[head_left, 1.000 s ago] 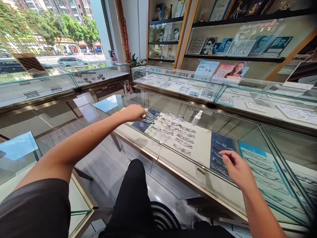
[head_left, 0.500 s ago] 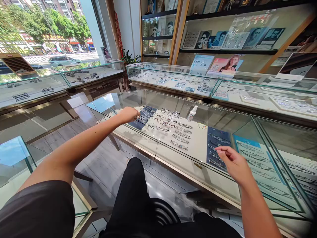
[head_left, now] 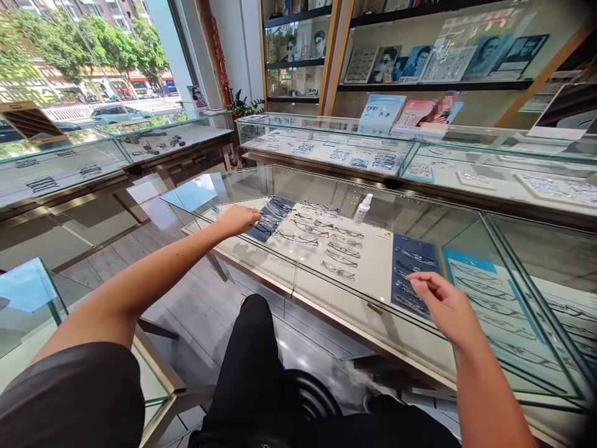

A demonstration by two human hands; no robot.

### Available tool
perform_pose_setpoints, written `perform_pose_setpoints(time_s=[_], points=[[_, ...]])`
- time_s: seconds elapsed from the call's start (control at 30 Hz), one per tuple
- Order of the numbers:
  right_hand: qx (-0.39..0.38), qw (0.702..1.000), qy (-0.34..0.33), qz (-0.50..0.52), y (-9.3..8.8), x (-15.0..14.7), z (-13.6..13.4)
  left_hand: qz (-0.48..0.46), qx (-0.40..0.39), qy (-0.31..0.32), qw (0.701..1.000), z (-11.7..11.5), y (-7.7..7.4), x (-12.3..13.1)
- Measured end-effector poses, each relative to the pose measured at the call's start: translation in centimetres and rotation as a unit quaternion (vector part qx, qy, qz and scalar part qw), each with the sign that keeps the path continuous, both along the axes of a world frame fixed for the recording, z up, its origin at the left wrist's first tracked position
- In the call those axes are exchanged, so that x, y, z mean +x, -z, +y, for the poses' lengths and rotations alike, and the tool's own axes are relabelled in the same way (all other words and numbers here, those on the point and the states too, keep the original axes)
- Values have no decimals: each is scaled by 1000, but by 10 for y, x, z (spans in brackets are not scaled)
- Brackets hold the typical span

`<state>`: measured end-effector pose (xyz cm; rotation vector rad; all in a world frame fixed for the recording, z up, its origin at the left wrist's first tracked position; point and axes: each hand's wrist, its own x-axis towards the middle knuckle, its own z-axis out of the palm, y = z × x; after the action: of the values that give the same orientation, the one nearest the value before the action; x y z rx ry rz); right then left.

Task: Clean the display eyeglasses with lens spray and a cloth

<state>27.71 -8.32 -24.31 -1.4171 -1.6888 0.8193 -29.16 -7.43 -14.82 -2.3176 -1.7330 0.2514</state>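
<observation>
My left hand (head_left: 237,219) reaches to the far left of the glass-topped display counter (head_left: 342,345). Its fingers are pinched at the edge of a pair of eyeglasses (head_left: 263,228) on a dark blue mat (head_left: 274,233); the fingertips are partly hidden. My right hand (head_left: 445,305) hovers over the counter's right part, thumb and loosely bent fingers slightly apart, with nothing seen in it. Below it is another dark blue mat (head_left: 402,244) with several eyeglasses (head_left: 415,255). Between my hands lie rows of eyeglasses (head_left: 344,253).
A white spray bottle (head_left: 362,209) stands beyond the rows of glasses. A light blue tray (head_left: 471,264) of frames is at the right. Glass display cases (head_left: 321,134) line the back, and another glass case (head_left: 32,286) stands at my left. My knees are below the counter's front edge.
My left hand has shifted slightly left and down, staying by the eyeglasses on the dark blue mat. My right hand keeps nearly the same place; the view has moved a little.
</observation>
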Motion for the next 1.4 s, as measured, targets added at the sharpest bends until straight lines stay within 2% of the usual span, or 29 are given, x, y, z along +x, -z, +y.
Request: perform_pose_setpoints(time_s=[0.2,0.43,0.6,0.77,0.97,1.13,1.27,1.4], points=[[-5,1000,4,5,0,0,0,-6,-2,1,1000,8,3,-2],[2,1000,12,-9,-7,-3,-4,-9,-3,-22,1000,14,-1,5],[3,1000,13,3,-11,-7,-5,-1,-24,-16,1000,17,-20,5],[0,1000,16,22,-11,-8,-6,-22,-4,-61,998,35,-38,5],[-30,999,28,35,-15,-9,-8,0,-47,-48,998,62,-29,8],[-13,998,11,59,-17,-12,-7,14,-44,-38,998,67,-29,16],[-5,998,4,67,-18,-12,-6,10,-20,-44,999,64,-42,20],[8,998,0,69,-19,-11,-8,-20,10,-40,999,56,-69,20]])
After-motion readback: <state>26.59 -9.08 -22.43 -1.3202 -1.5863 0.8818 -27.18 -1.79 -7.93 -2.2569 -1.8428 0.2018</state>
